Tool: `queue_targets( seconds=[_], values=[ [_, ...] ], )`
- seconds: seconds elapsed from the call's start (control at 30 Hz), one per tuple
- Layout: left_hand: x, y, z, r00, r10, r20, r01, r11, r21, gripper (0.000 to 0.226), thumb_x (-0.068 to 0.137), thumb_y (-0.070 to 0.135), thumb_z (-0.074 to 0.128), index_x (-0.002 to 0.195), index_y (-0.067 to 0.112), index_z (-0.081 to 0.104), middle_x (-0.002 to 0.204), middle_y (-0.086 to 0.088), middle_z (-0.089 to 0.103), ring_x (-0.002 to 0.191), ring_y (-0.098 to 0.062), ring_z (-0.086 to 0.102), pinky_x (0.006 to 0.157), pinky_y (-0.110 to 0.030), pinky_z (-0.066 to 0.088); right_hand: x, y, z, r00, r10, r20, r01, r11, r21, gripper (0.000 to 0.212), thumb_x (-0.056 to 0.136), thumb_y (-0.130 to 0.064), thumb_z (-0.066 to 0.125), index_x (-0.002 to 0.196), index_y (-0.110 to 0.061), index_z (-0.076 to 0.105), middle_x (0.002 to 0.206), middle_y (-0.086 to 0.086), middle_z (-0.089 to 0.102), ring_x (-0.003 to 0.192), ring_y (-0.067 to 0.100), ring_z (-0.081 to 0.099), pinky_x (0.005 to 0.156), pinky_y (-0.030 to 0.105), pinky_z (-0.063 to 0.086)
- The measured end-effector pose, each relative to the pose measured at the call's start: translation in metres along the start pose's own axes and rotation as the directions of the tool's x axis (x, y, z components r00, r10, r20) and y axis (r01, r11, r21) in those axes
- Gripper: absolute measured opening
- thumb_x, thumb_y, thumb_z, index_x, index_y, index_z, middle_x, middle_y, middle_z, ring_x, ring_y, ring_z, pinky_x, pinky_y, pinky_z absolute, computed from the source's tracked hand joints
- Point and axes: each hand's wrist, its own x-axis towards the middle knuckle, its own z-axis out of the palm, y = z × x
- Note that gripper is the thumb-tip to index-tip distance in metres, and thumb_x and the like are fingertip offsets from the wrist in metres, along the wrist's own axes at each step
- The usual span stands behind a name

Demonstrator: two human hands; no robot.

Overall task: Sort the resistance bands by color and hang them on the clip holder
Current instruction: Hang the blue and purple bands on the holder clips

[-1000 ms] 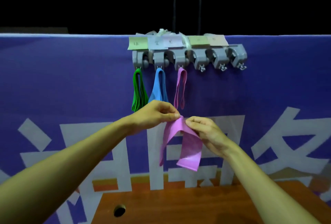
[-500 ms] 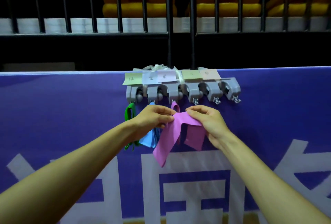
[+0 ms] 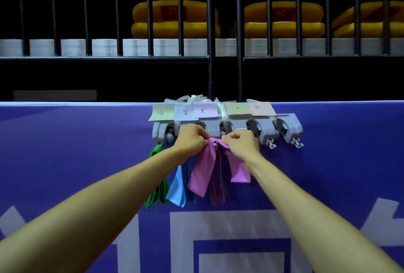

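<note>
Forearms rise from the lower corners and meet in the middle of the view. The left hand [image 3: 192,140] and the right hand [image 3: 239,145] sit close together but not touching. Each pinches the top fold of a light purple band [image 3: 200,174] between thumb and fingertips. The fold is stretched between them just under the third clip from the left, and its two ends drape down below the wrists.

Behind this band a darker purple band [image 3: 218,181] hangs from about the same spot. To its left a blue band [image 3: 177,192] hangs, and farther left a green band [image 3: 156,151], each under its own clip and partly hidden by the left forearm.

The grey clip holder [image 3: 265,132] is fixed along the top edge of a purple banner [image 3: 65,152]. Five paper notes run above it: a green note [image 3: 160,113], a blue note [image 3: 185,112], a purple note [image 3: 205,110], a yellowish note [image 3: 237,109] and a pink note [image 3: 261,107].

Green, blue and one purple band look hung under matching notes, so the sorting seems well under way. The band in hand appears to be going onto the purple clip, though the fingers hide whether it has caught. The two clips at the right end hang bare. No loose bands are in view, so how many remain cannot be told.

Beyond the banner stands a black railing [image 3: 209,21], with yellow pads [image 3: 175,21] stacked behind its bars.
</note>
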Motion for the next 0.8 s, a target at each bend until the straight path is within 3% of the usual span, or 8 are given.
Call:
queue_targets(
  seconds=[0.1, 0.23, 0.33, 0.43, 0.53, 0.63, 0.8],
  values=[
    [0.008, -0.001, 0.007, 0.998, 0.047, -0.033, -0.042, 0.989, 0.144, 0.016, 0.084, -0.001, 0.06, 0.085, 0.006, 0.074, 0.079, -0.003, 0.069, 0.075, -0.014, 0.062, 0.072, -0.027, 0.052, 0.002, 0.005, 0.005, 1.0, 0.004, 0.0, -0.004, 0.995, -0.095, 0.02, 0.085, -0.02, 0.062, 0.07, -0.012, 0.071, 0.086, 0.007, 0.072, 0.08, 0.023, 0.064, 0.056, 0.023, 0.041],
    [0.013, -0.008, 0.012, 0.998, 0.06, 0.014, -0.061, 0.949, 0.309, 0.026, 0.081, 0.0, 0.053, 0.083, 0.013, 0.075, 0.089, -0.007, 0.073, 0.084, -0.023, 0.067, 0.074, -0.035, 0.056, 0.001, 0.018, 0.014, 1.0, -0.01, -0.006, 0.009, 0.981, -0.194, 0.027, 0.088, -0.025, 0.061, 0.062, -0.02, 0.064, 0.088, 0.004, 0.07, 0.085, 0.025, 0.062, 0.069, 0.029, 0.046],
    [0.011, -0.009, 0.017, 0.998, 0.064, 0.016, -0.064, 0.902, 0.427, 0.024, 0.084, 0.006, 0.052, 0.09, 0.018, 0.072, 0.098, -0.007, 0.07, 0.09, -0.029, 0.065, 0.073, -0.038, 0.054, -0.001, 0.025, 0.021, 1.0, 0.004, -0.008, -0.006, 0.981, -0.194, 0.026, 0.089, -0.029, 0.06, 0.065, -0.02, 0.066, 0.088, 0.002, 0.07, 0.084, 0.025, 0.062, 0.069, 0.033, 0.051],
    [0.008, -0.008, 0.024, 0.996, 0.093, -0.012, -0.074, 0.855, 0.513, 0.02, 0.089, 0.01, 0.05, 0.099, 0.017, 0.067, 0.108, -0.01, 0.064, 0.095, -0.033, 0.061, 0.07, -0.037, 0.047, -0.004, 0.028, 0.025, 1.0, 0.024, -0.007, -0.025, 0.984, -0.174, 0.026, 0.09, -0.035, 0.059, 0.072, -0.019, 0.069, 0.089, 0.003, 0.07, 0.088, 0.027, 0.061, 0.069, 0.031, 0.046],
    [0.01, -0.012, 0.027, 0.994, 0.104, -0.022, -0.077, 0.846, 0.528, 0.02, 0.09, 0.01, 0.048, 0.103, 0.016, 0.063, 0.11, -0.01, 0.062, 0.096, -0.033, 0.059, 0.073, -0.039, 0.047, -0.011, 0.03, 0.026, 0.998, 0.055, -0.009, -0.056, 0.993, -0.106, 0.033, 0.092, -0.036, 0.058, 0.068, -0.013, 0.066, 0.079, 0.007, 0.068, 0.083, 0.028, 0.059, 0.066, 0.033, 0.045],
    [0.01, -0.017, 0.025, 0.993, 0.114, -0.019, -0.089, 0.861, 0.5, 0.016, 0.09, 0.012, 0.05, 0.101, 0.018, 0.06, 0.109, -0.008, 0.062, 0.095, -0.031, 0.059, 0.072, -0.039, 0.046, -0.014, 0.026, 0.027, 0.994, 0.096, -0.044, -0.096, 0.995, 0.006, 0.028, 0.092, -0.03, 0.06, 0.076, -0.01, 0.07, 0.078, 0.005, 0.067, 0.08, 0.023, 0.056, 0.069, 0.033, 0.045],
    [0.01, -0.018, 0.024, 0.99, 0.123, -0.064, -0.087, 0.908, 0.41, 0.021, 0.089, 0.007, 0.049, 0.094, 0.021, 0.064, 0.104, -0.002, 0.066, 0.095, -0.026, 0.061, 0.072, -0.041, 0.053, -0.012, 0.024, 0.031, 0.977, 0.172, -0.123, -0.154, 0.978, 0.14, 0.022, 0.091, -0.023, 0.061, 0.071, -0.017, 0.064, 0.078, -0.005, 0.061, 0.091, 0.021, 0.054, 0.072, 0.029, 0.042]
  ],
)
